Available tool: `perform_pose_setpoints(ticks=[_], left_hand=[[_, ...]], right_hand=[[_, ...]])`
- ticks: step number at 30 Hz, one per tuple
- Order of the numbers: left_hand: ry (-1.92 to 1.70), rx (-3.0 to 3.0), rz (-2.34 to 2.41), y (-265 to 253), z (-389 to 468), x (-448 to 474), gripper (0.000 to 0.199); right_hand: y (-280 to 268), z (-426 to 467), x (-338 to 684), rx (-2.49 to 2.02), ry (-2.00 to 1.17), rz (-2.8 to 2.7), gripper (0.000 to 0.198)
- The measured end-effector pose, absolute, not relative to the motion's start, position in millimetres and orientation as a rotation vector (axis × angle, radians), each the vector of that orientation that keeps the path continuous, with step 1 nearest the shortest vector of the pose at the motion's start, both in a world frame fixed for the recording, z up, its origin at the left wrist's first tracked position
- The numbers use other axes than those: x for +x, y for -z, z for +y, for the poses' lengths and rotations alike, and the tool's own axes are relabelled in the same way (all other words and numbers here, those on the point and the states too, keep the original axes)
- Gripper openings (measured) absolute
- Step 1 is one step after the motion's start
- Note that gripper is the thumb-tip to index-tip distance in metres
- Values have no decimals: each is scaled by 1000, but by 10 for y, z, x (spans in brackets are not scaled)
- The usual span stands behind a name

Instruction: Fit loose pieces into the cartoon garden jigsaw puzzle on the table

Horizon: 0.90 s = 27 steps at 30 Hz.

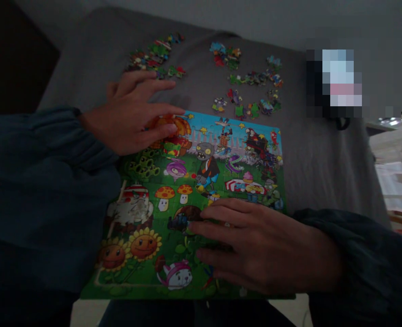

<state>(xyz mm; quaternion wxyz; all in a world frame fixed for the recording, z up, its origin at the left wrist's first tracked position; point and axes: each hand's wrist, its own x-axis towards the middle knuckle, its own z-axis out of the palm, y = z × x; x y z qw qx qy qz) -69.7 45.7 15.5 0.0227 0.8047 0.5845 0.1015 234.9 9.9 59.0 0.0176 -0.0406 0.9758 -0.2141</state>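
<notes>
A jigsaw puzzle [173, 222] with cartoon plants and zombies lies before me, its picture mostly joined up. My left hand [132, 111] reaches over its upper left corner, fingers spread. The index finger and thumb touch down by the orange pumpkin picture [182, 127], while the other fingers extend past the top edge. Across the lower right of the puzzle rests my right hand [258, 245], fingers stretched and slightly apart, hiding that part of the picture. I see no loose piece in either hand, though the undersides of the fingers are hidden.
Loose puzzle pieces lie beyond the board, in a heap [158, 52] at the back left and scattered groups [255, 78] at the back right. Grey cloth [201, 68] covers the surface. A dark object with a blurred-out patch [337, 81] stands at the right.
</notes>
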Motion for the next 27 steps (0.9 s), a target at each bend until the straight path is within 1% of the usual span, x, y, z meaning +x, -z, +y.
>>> perform_pose_setpoints(ticks=[11,17,27], left_hand=[[-285,2439,1828,-146,468,-684,67],[-313,2416,1824,-157,464,-699,60],[-263,2415,1831,-159,467,-659,62]], right_hand=[[-566,105,2351,-129,691,2983,28],[-567,111,2354,-113,748,2952,28],[-576,171,2347,-109,833,2899,31]])
